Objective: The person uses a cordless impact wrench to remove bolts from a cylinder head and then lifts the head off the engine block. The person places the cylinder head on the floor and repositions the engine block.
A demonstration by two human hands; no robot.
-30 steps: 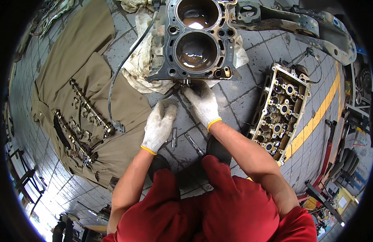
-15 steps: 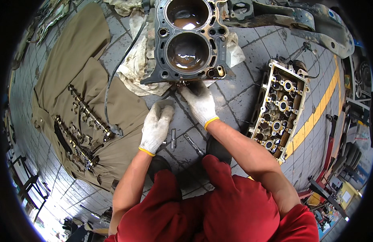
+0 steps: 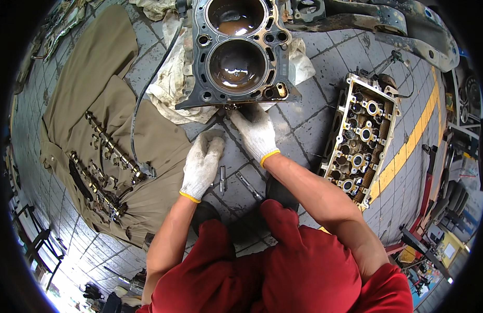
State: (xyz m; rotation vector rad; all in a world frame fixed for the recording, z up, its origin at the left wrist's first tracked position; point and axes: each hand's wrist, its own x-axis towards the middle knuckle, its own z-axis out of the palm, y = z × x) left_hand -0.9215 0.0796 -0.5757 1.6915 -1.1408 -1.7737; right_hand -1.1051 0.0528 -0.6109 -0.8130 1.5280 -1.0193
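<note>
The engine block (image 3: 195, 70) stands in front of me, two of its bores facing up. My right hand (image 3: 255, 132), in a white knit glove, reaches to its near edge. Its thumb side rests on a small toothed gear (image 3: 232, 106) under that edge, and the block hides the other fingertips. Nearer and to the left, my left hand (image 3: 200, 164), gloved too, hovers over the floor with fingers curled together; whatever they may hold is hidden. Beside it on the tiles lie a small metal socket piece (image 3: 222, 179) and a ratchet-like steel tool (image 3: 249, 185).
A cylinder head (image 3: 358, 141) lies to the right, near a yellow floor line (image 3: 406, 156). On the left, a brown cloth (image 3: 77, 104) carries two camshafts (image 3: 113, 147) and several small parts. Stained rags (image 3: 171, 99) sit under the block. A black cable (image 3: 147, 88) crosses the cloth. Metal arms (image 3: 351, 22) lie far right.
The block and nearby parts sit slightly further left in the picture. Both hands keep almost the same pose, the right one still at the gear.
</note>
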